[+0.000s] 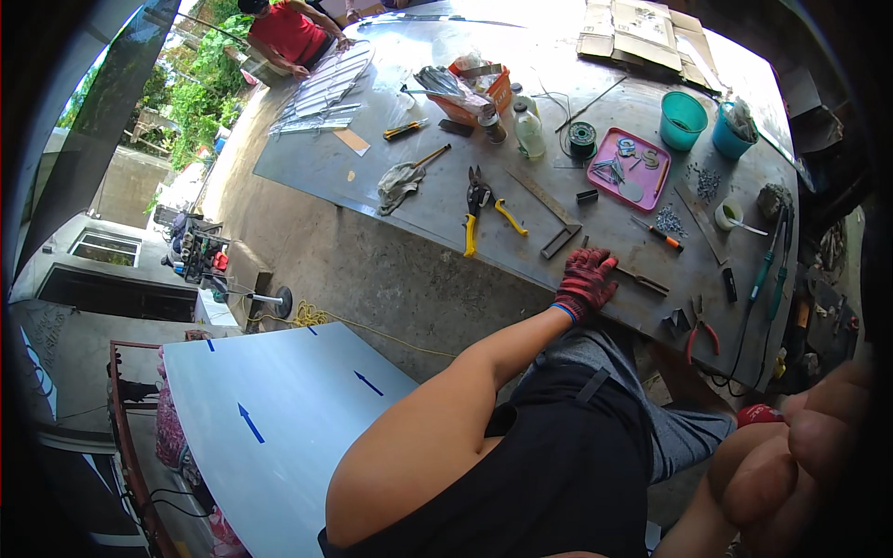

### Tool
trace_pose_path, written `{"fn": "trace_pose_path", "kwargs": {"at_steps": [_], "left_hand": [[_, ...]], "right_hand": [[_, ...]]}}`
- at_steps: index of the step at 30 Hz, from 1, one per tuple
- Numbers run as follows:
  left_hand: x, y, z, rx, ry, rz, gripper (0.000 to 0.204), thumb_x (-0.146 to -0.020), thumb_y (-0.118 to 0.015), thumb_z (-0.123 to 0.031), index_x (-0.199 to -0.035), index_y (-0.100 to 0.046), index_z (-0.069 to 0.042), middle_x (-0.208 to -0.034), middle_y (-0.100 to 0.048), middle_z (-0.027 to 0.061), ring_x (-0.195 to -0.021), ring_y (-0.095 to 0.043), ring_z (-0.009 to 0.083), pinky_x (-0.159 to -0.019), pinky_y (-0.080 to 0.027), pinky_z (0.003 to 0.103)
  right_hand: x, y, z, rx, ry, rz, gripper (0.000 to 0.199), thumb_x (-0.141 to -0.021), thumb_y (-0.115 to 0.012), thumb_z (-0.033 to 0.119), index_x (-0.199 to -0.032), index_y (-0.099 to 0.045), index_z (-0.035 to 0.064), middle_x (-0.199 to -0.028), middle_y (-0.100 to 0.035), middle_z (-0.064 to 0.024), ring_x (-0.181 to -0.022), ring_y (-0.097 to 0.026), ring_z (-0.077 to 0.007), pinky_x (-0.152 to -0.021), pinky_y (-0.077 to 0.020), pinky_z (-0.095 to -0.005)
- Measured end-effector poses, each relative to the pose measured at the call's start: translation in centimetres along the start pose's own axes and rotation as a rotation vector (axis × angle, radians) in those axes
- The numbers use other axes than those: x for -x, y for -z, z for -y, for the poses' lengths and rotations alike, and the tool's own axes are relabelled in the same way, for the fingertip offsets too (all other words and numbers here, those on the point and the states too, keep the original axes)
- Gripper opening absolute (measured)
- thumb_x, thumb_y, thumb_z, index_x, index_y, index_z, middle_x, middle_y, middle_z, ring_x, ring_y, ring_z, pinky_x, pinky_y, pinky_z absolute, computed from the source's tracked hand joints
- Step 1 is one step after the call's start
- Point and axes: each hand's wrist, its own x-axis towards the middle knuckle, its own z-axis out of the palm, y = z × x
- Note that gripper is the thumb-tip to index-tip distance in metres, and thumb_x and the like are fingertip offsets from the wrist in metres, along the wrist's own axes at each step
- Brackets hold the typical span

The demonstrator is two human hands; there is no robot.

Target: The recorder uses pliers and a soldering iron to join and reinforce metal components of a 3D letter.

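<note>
My left hand [586, 279], in a red knit glove with a blue cuff, lies flat on the near edge of the grey metal table [372, 177], fingers spread and holding nothing. A thin dark metal strip [644, 279] lies just right of its fingers, and a steel try square [558, 228] just beyond them. Only a patch of red glove [758, 414] shows for my right hand at the lower right. The rest is hidden behind blurred skin close to the camera, so its grip is unclear.
Yellow-handled tin snips [479, 209], a pink tray [628, 167] of small parts, two teal cups [684, 119], red-handled pliers [698, 330], a rag [400, 181] and a bottle [528, 130] lie on the table. A person in a red shirt [288, 33] stands at the far end. A white sheet with blue arrows [279, 418] lies lower left.
</note>
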Motion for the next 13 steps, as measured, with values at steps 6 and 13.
{"fn": "trace_pose_path", "kwargs": {"at_steps": [6,13], "left_hand": [[-0.1,-0.5,-0.1,-0.003,0.002,0.017,0.059,-0.090,-0.071,-0.045,-0.140,-0.062,-0.015,-0.147,-0.056,0.0140,-0.139,-0.048,0.0358,-0.123,-0.028,0.054],[0.1,-1.1,0.6,0.004,0.012,0.018,0.064,-0.086,-0.073,-0.047,-0.141,-0.062,-0.016,-0.149,-0.054,0.0146,-0.143,-0.045,0.0363,-0.124,-0.025,0.055]], "right_hand": [[2.1,-0.8,3.1,0.064,-0.334,-0.067,0.018,-0.106,-0.060,0.022,-0.118,-0.054,0.0105,-0.102,-0.060,-0.0138,-0.080,-0.057,-0.0260,-0.065,-0.0439,-0.0388],[7.5,-8.0,1.4,-0.193,-0.453,0.178,0.042,-0.086,-0.072,0.004,-0.126,-0.061,0.0106,-0.102,-0.066,-0.0098,-0.072,-0.064,-0.0246,-0.061,-0.0514,-0.0401]]}}
